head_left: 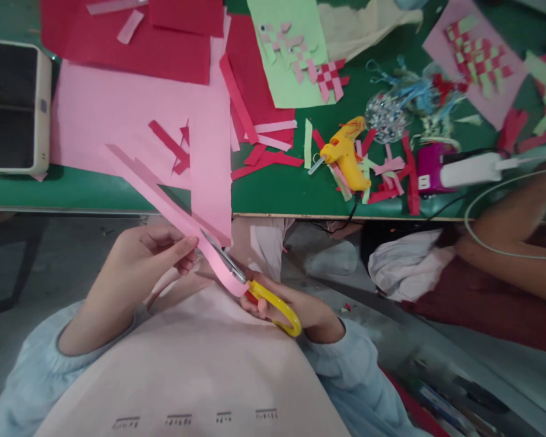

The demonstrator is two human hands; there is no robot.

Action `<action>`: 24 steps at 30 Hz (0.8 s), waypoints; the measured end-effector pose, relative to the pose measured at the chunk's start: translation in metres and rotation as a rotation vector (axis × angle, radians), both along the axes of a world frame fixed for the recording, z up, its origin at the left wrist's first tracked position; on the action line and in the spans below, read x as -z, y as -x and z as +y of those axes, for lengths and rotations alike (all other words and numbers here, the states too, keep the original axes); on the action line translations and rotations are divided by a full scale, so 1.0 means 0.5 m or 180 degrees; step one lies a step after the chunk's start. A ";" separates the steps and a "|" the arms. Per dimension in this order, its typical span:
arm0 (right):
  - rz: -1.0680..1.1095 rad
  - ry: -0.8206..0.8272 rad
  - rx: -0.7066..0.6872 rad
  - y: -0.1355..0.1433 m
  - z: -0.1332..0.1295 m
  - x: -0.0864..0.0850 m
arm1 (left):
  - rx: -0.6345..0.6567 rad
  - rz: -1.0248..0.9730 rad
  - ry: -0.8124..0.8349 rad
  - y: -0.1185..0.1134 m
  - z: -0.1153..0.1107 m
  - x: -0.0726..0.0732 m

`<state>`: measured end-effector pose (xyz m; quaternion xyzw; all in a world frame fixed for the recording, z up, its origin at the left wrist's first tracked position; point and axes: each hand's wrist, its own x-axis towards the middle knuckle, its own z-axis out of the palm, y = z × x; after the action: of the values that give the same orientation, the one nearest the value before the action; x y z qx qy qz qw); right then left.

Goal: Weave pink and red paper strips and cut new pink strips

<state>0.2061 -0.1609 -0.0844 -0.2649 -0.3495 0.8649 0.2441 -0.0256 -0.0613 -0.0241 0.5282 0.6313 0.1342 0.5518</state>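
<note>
My left hand [157, 261] pinches a long pink paper strip [164, 203] between thumb and fingers, left of the scissors. Scissors with yellow handles [277, 306] are gripped in my right hand [286, 300], their metal blades pointing up and left toward my left fingertips. The strip runs from the table edge down along the blades, and its lower end curls beside the scissors' pivot. Behind it, a large pink sheet [113, 115] lies on the table, its right part reaching past the front edge.
On the green table [273, 200] lie a yellow glue gun [348, 158], red sheets [127, 45], woven paper fish [330, 79], loose paper strips and a tablet-like device [9, 109]. A purple plug block [430, 170] with cables is at the right, near another person's arm [519, 224].
</note>
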 end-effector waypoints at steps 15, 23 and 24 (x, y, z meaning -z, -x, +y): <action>-0.0176 -0.0260 0.0285 0.003 0.011 -0.042 | 0.0226 -0.0026 0.0158 -0.002 0.004 -0.012; -0.0203 -0.0305 0.0315 0.002 0.007 -0.035 | 0.0192 -0.0058 0.0028 -0.003 0.001 -0.002; -0.0182 -0.0293 0.0309 0.002 0.004 -0.032 | 0.0185 -0.0065 0.0026 -0.004 0.001 -0.002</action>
<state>0.2051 -0.1587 -0.0684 -0.2946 -0.3825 0.8272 0.2876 -0.0238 -0.0608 -0.0231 0.5426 0.6106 0.1208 0.5640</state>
